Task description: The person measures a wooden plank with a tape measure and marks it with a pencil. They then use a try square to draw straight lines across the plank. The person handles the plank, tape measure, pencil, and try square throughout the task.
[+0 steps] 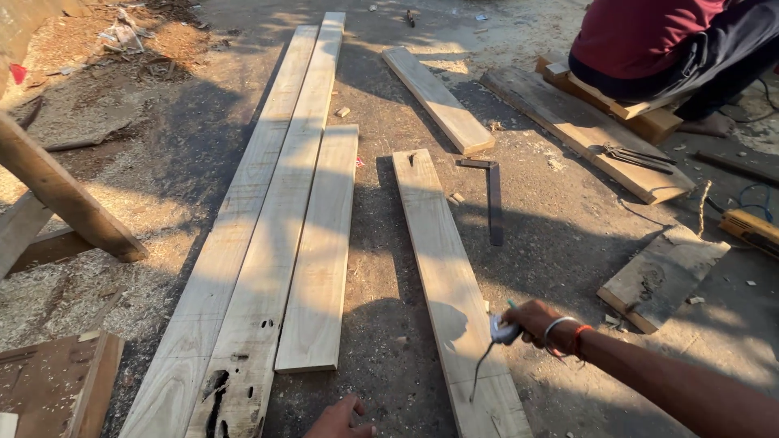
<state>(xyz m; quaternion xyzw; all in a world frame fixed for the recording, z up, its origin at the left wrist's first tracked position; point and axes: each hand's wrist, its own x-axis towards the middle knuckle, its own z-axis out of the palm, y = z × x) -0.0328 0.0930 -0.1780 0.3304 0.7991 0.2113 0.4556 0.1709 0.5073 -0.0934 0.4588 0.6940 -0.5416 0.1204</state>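
The plank (451,284) lies flat on the ground, its long axis running away from the person, under the right hand (531,320). This hand grasps a small tape measure (503,330) at the plank's right edge. The left hand (341,420) rests released, fingers spread, on the ground left of the plank.

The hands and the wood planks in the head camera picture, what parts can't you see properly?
- Left hand: bottom edge cuts it off; only fingers show.
- Small grey tool in the right hand: fingers cover it, kind unclear; a thin cord hangs from it.
- Long pale wooden plank under it: near end runs off the bottom edge.
- Seated person in a dark red top: cut by the top edge.
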